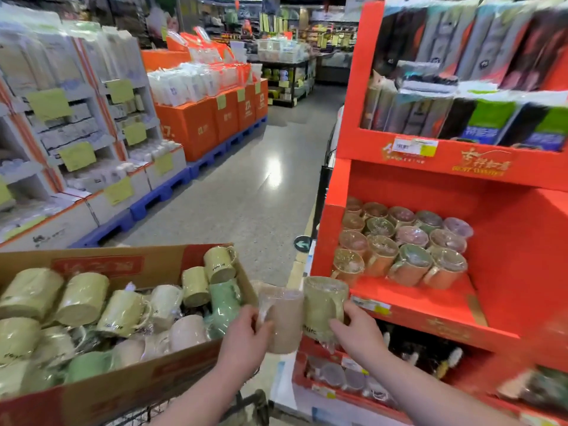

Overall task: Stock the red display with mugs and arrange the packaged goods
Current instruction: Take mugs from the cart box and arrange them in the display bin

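The left hand [242,336] grips a tan mug [284,324] in clear wrap, fingers curled round its left side. The right hand [359,333] grips an olive mug [322,305], also wrapped, with thumb and fingers closed on its lower right side. The two mugs are upright and side by side, touching or nearly so, held in the air between the box [129,385] and the red display [519,272], just below the front edge of its middle shelf. That shelf holds rows of wrapped mugs [405,241] lying tilted with their mouths up, packed against its left wall. The box sits to the left on a wire cart [252,401] and is full of loose mugs [89,305] in olive, cream, pink and green, most on their sides. On the top shelves, flat packs [461,72] stand in leaning rows; motion blur hides their print. The lowest shelf holds more goods, too blurred to name. Beyond lies a grey aisle floor [255,186] with orange stacks [196,124] on blue pallets.
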Available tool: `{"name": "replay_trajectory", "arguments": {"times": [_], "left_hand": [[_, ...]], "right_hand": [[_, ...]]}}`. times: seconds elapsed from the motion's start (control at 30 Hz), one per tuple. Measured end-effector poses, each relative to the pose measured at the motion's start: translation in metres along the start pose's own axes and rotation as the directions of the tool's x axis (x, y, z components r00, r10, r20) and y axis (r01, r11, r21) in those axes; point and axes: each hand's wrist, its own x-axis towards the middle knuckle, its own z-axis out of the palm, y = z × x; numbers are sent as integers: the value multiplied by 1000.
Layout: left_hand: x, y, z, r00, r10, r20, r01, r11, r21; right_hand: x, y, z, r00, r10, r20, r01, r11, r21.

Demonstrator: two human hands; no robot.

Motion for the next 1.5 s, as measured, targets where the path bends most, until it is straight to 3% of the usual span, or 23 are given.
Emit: {"name": "replay_trajectory", "arguments": {"times": [0.3,0.53,0.8,0.93,1.03,1.17,1.23,1.4,1.5], "left_hand": [[27,71,75,994,83,68,-83,997,-6],[47,109,113,996,65,56,-62,997,-54],[62,129,136,999,-10,-53,10,1000,-13],[64,134,146,992,-100,-83,94,993,-73],[63,138,152,978,-169,-122,159,983,-88],[60,139,154,969,-186,-163,176,981,-76],[58,136,153,971,-159,-179,155,987,-34],[66,138,155,975,-146,-165,145,989,-21],[70,140,155,979,-149,-141,142,988,-59]], "right_hand": [[30,41,-95,990,11,-141,-8,1000,21],[86,70,-138,979,28,-201,-27,1000,7],[139,97,-149,993,61,-96,-80,975,-209],[153,102,-143,998,48,-30,-55,958,-283],[162,105,-129,994,24,107,1,974,-227],[166,108,-118,934,-50,355,153,951,-269],[168,112,-122,938,-83,336,184,942,-280],[187,121,-151,943,-311,119,331,836,-438],[199,125,-158,957,-236,171,291,797,-529]]}}
